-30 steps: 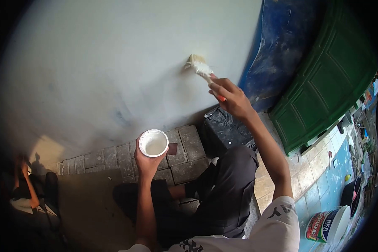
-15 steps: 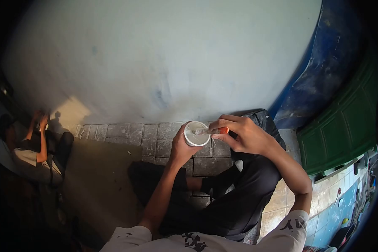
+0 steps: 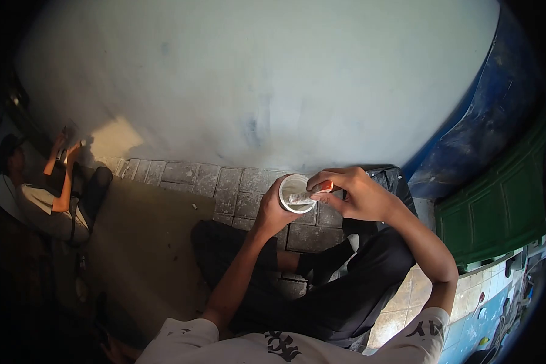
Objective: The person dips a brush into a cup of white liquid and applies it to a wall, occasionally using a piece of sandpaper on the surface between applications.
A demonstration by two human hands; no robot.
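Observation:
A round white cup sits in my left hand, whose fingers wrap round its side. Pale material coats the inside of the cup. Above the cup's right rim, my right hand pinches a small tool with an orange-red handle. The tool's pale, smeared blade reaches down into the cup's opening. Both hands are close together over my crossed legs. The cup is tilted slightly, and its bottom is hard to make out.
A pale wall rises ahead above grey paving bricks. At the left sits another person with hands raised to the wall. A black bag, a blue sheet and a green panel stand at the right.
The view has shifted, so the cup and both hands appear slightly further right. The cup looks more tilted, and the tool's blade lies lower across its opening. The other person's hands have shifted.

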